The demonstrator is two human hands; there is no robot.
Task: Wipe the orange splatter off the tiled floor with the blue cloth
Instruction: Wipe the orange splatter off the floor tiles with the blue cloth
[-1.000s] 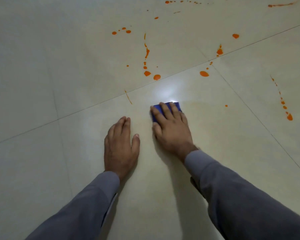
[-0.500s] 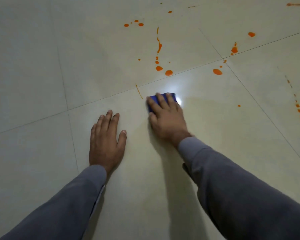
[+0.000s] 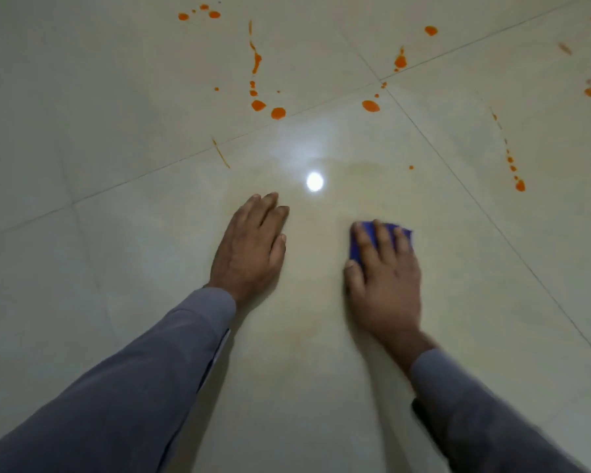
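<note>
My right hand [image 3: 384,278] lies flat on the folded blue cloth [image 3: 358,245] and presses it onto the cream tiled floor [image 3: 116,302]; only the cloth's far and left edges show past the fingers. My left hand [image 3: 251,245] rests palm down on the tile beside it, fingers straight. Orange splatter lies beyond both hands: two round drops [image 3: 278,113], a thin streak [image 3: 221,153] on the grout line, a blob [image 3: 370,105] near the tile corner, and a dotted trail [image 3: 512,165] on the right. A faint yellowish smear [image 3: 365,165] marks the tile ahead of the cloth.
A bright lamp reflection [image 3: 314,181] glares on the glossy tile between the hands and the drops. More orange spots [image 3: 198,13] sit at the far top, and others [image 3: 400,59] lie near the right grout lines. Grey sleeves cover both forearms.
My right hand has slid the cloth back toward me and to the right, away from the thin streak. My left hand stays planted; the view has shifted.
</note>
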